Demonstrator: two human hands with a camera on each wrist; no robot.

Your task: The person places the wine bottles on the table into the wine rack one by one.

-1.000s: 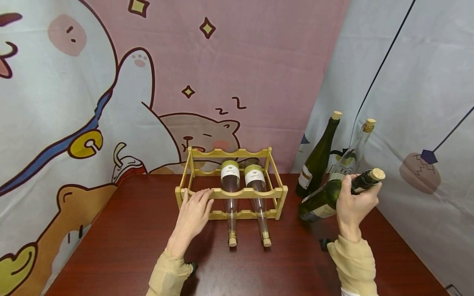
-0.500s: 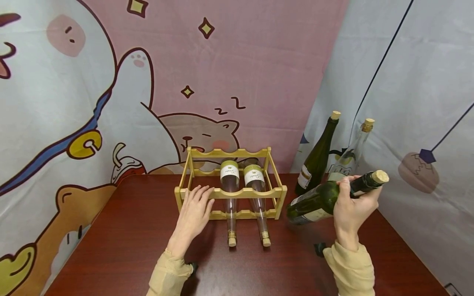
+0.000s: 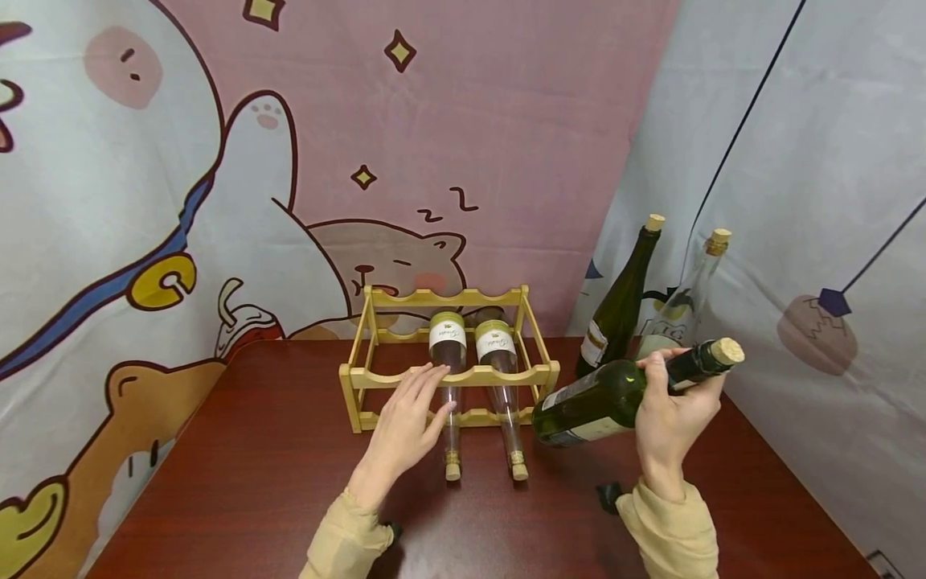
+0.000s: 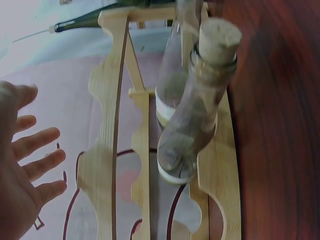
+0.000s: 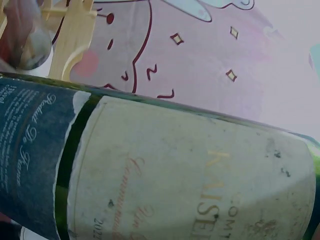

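Observation:
A wooden wine rack [image 3: 354, 375] stands mid-table, with two clear corked bottles [image 3: 448, 354] lying in its lower level, necks toward me. My left hand [image 3: 407, 422] is over the rack's front rail with its fingers extended. In the left wrist view the left hand's fingers [image 4: 42, 155] are spread beside the upper rail and hold nothing. At the right, my right hand [image 3: 674, 418] grips a green wine bottle [image 3: 589, 406] by its neck, tilted, cork end up and right. The bottle's base is near the rack's right front corner. Its pale label [image 5: 200, 170] fills much of the right wrist view.
Behind the right hand stand a dark green corked bottle [image 3: 615, 318] and a clear corked bottle [image 3: 683, 305]. The reddish-brown table [image 3: 239, 466] meets a cartoon-printed cloth [image 3: 550, 145] at the back and right.
My right hand has brought the green wine bottle leftward, its base swinging closer to the rack. The left hand has shifted right along the front rail.

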